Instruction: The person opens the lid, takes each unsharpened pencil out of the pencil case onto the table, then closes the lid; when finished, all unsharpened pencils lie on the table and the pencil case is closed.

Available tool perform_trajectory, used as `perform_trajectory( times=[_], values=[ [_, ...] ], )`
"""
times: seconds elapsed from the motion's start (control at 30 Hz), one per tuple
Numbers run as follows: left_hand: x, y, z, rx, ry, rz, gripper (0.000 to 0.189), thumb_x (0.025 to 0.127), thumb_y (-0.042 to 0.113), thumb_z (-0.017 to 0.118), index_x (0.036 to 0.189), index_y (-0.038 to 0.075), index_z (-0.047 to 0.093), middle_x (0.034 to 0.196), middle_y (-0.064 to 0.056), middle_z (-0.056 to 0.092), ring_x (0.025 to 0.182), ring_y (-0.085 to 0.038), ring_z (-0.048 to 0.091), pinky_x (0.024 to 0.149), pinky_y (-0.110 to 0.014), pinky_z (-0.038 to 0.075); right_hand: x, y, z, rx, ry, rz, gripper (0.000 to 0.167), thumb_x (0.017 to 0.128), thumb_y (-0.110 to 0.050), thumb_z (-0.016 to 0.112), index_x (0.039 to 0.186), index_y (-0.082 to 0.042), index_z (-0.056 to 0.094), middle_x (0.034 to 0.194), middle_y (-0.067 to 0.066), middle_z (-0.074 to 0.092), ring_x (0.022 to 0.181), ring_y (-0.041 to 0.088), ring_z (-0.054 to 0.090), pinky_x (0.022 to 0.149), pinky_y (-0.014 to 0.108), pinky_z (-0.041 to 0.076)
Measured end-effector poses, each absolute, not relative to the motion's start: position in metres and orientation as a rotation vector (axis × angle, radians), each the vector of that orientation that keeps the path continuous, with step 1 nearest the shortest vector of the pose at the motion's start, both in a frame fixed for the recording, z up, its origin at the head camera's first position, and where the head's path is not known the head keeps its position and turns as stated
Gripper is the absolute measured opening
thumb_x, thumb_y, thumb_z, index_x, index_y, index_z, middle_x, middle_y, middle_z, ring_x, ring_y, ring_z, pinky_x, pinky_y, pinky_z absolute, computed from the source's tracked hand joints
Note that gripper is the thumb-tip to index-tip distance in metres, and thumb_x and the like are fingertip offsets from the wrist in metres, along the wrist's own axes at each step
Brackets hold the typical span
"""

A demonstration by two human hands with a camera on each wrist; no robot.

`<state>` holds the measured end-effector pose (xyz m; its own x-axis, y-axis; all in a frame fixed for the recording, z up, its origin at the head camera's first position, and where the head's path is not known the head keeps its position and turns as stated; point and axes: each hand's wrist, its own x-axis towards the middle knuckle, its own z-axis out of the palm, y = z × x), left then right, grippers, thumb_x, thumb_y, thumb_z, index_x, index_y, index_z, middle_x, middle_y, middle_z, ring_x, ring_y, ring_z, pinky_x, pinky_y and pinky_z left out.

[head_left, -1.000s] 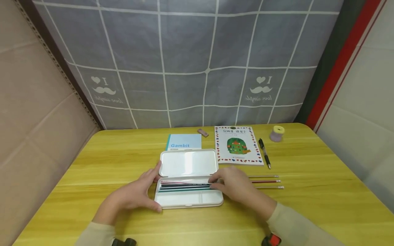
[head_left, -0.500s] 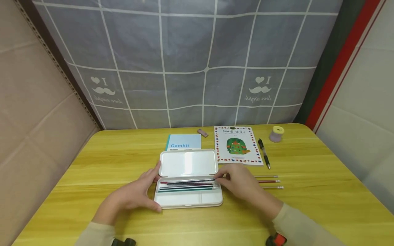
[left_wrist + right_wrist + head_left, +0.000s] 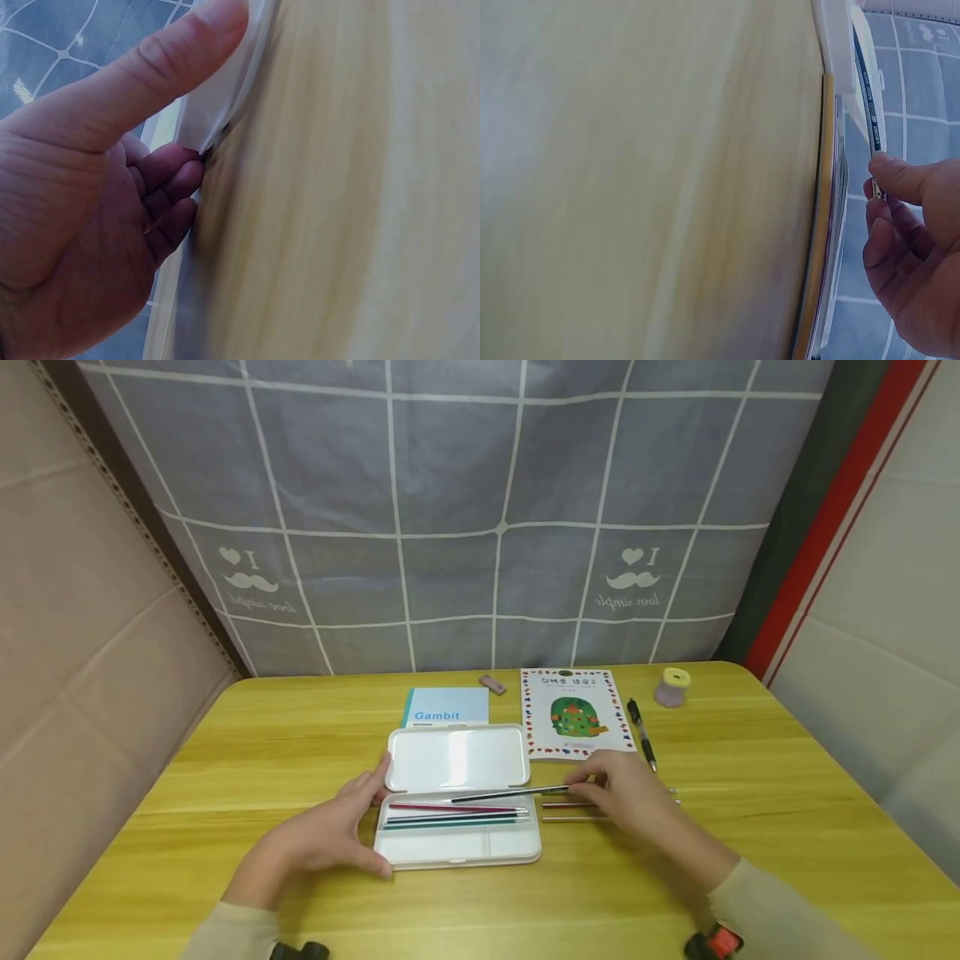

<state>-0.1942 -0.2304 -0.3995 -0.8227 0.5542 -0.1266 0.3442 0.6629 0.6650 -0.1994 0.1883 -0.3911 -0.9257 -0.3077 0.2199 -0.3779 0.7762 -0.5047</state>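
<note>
A white pencil case (image 3: 427,852) lies with its lid (image 3: 457,760) folded back. My left hand (image 3: 333,822) holds its left end, thumb at the front corner and fingers near the hinge side; the left wrist view shows the thumb (image 3: 161,71) along the white wall. Between right thumb and fingers I pinch a dark pencil (image 3: 517,792) by its metal-banded end. Its other end slants over the back of the case. A red pencil (image 3: 450,808) and several dark and teal pencils (image 3: 450,826) lie inside. The right hand (image 3: 622,785) is right of the case.
Pencils (image 3: 570,818) lie on the table right of the case, partly behind the right hand. Farther back are a Gambit notebook (image 3: 450,703), an eraser (image 3: 492,684), a picture book (image 3: 577,714), a black pen (image 3: 642,735) and a yellow-topped container (image 3: 672,687).
My right hand has drawn the dark pencil out of the case, up and to the right, over the loose pencils. The left hand has stayed on the case.
</note>
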Motion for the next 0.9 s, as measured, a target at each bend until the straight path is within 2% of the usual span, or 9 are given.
perform_trajectory(
  times=[0.37, 0.7, 0.9],
  values=[
    [-0.193, -0.232, -0.399, 0.723, 2.555, 0.952, 0.149, 0.069, 0.047, 0.096, 0.165, 0.003, -0.010, 0.133, 0.001, 0.056, 0.136, -0.030, 0.042, 0.119, -0.065, 0.019, -0.199, 0.225, -0.392, 0.444, -2.865, 0.830, 0.007, 0.089, -0.014, 0.083, 0.093, -0.020, 0.084, 0.095, -0.004, 0.075, 0.074, 0.007, 0.059, 0.066, 0.029, 0.049],
    [-0.193, -0.233, -0.400, 0.729, 2.561, 0.933, 0.147, 0.071, 0.048, 0.095, 0.166, 0.005, -0.009, 0.131, 0.004, 0.055, 0.134, -0.026, 0.042, 0.120, -0.059, 0.023, -0.194, 0.251, -0.392, 0.307, -2.873, 0.905, 0.003, 0.090, -0.016, 0.083, 0.092, -0.015, 0.083, 0.088, -0.004, 0.073, 0.071, 0.012, 0.056, 0.062, 0.028, 0.045],
    [-0.193, -0.231, -0.399, 0.724, 2.555, 0.936, 0.147, 0.071, 0.047, 0.095, 0.166, 0.006, -0.009, 0.133, 0.003, 0.054, 0.135, -0.026, 0.041, 0.119, -0.062, 0.023, -0.193, 0.265, -0.393, 0.218, -2.895, 0.912, 0.004, 0.093, -0.016, 0.079, 0.090, -0.015, 0.081, 0.084, -0.003, 0.072, 0.070, 0.014, 0.056, 0.061, 0.028, 0.045]
  ],
)
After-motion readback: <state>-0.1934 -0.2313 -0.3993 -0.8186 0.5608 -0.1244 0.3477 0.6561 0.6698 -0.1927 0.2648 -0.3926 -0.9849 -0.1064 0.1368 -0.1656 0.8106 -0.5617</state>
